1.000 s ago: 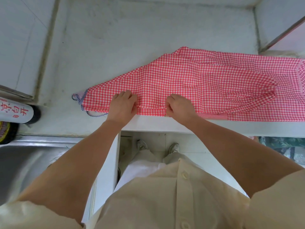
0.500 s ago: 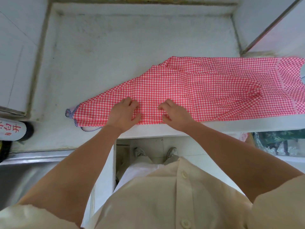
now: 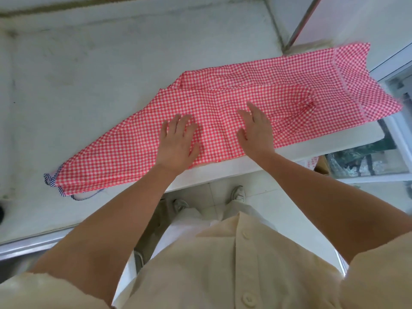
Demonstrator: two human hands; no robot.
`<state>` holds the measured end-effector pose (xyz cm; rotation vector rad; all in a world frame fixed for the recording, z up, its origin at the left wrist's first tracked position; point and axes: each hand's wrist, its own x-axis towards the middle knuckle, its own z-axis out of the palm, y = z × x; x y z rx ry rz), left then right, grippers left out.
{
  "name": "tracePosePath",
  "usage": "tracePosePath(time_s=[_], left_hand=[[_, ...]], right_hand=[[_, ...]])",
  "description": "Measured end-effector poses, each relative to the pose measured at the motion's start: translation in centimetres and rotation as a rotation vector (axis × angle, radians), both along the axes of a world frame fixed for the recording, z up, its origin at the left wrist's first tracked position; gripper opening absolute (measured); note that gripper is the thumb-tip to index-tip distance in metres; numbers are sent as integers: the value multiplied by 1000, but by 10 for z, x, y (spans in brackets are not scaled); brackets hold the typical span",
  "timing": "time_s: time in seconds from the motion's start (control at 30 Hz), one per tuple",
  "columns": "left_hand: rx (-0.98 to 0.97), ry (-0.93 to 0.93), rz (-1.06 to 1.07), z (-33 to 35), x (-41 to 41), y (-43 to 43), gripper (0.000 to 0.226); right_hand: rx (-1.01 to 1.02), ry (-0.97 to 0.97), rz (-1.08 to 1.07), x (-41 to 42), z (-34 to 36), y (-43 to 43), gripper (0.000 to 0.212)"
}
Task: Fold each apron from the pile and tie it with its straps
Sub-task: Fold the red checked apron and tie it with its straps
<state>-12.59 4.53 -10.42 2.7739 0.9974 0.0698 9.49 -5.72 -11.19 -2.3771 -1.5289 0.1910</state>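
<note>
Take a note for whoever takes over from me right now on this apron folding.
Left hand: open, flat on the apron.
Right hand: open, fingers straight, on it too.
Done: apron lies on the counter, folded lengthwise into a long strip; striped strap showing at its left end.
Left: fold it shorter, then tie with the straps.

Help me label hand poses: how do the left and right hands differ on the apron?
The left hand has fingers spread; the right hand keeps them closer together. The left hand lies nearer the striped trim, the right hand nearer the apron's wide end. Both are open on it.
</note>
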Motion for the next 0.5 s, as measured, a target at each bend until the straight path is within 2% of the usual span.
tracePosePath(time_s=[0.13, 0.23, 0.33, 0.4, 0.5], left_hand=[[-128, 203, -7, -13, 56, -29, 66], [-143, 282, 82, -36, 62, -45, 67], [-93, 223, 116, -46, 57, -48, 66], [-89, 212, 111, -48, 62, -48, 66], [-65, 206, 117, -49, 64, -49, 67]], right_hand=[[-327, -63, 83, 25, -12, -11, 63], [-458, -15, -17, 67, -25, -46, 71], [-418, -33, -6, 97, -28, -67, 79], [-355, -27, -14, 107, -25, -63, 77], [-201, -34, -60, 103, -10, -39, 53]])
